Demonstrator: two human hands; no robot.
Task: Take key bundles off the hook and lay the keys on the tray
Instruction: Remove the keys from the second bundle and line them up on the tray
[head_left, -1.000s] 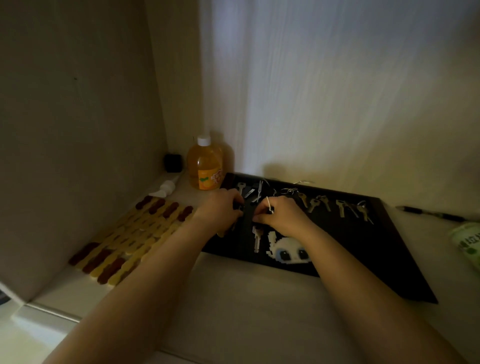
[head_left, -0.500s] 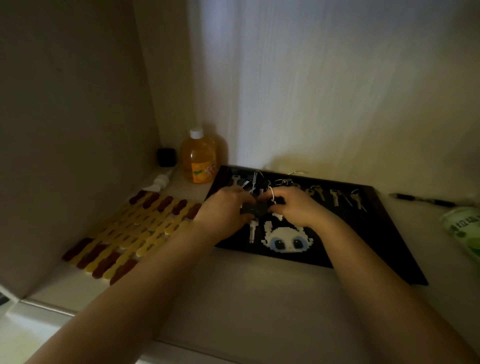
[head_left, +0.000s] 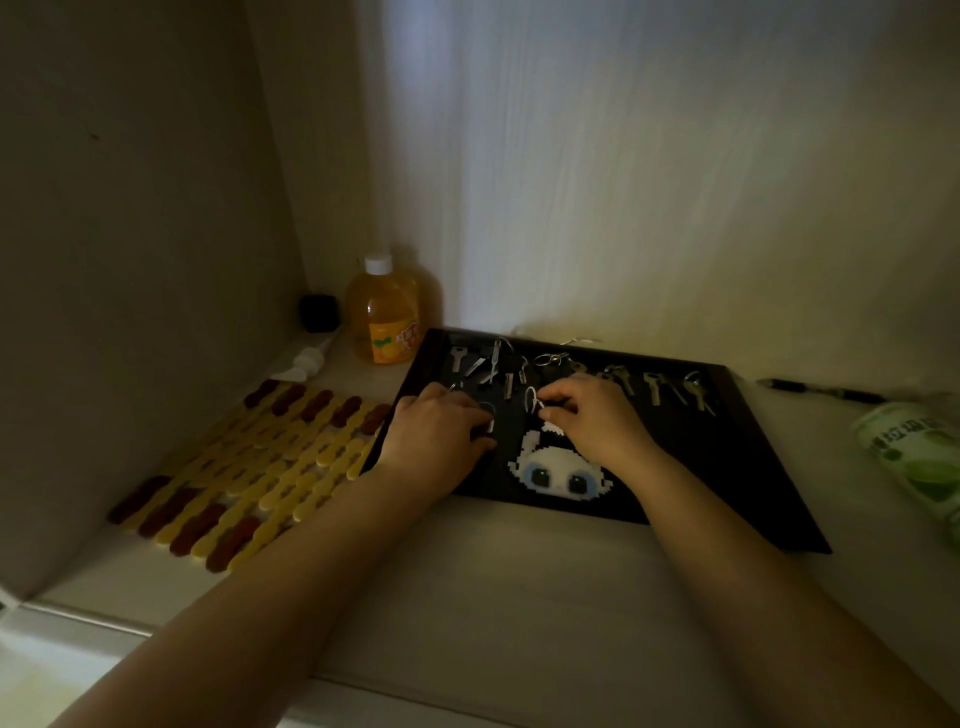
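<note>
A black tray (head_left: 748, 467) lies on the pale shelf against the back wall. Several loose silver keys (head_left: 654, 387) and key rings (head_left: 551, 358) lie in a row along its far side. A white pixel-bead charm (head_left: 558, 470) with blue eyes rests on the tray's near part. My left hand (head_left: 439, 439) presses down on a dark key piece (head_left: 487, 418) on the tray. My right hand (head_left: 592, 415) pinches a key ring (head_left: 531, 399) attached to the charm. No hook is in view.
An orange drink bottle (head_left: 385, 317) stands at the tray's back left corner, with a small black box (head_left: 319, 312) and a white cap piece (head_left: 306, 358) beside it. A yellow and brown slatted mat (head_left: 249, 457) lies left. A pen (head_left: 815, 391) and green can (head_left: 919, 462) lie right.
My hands drew slightly apart, the left staying on the dark key piece, the right keeping the ring. The camera view shifted a little.
</note>
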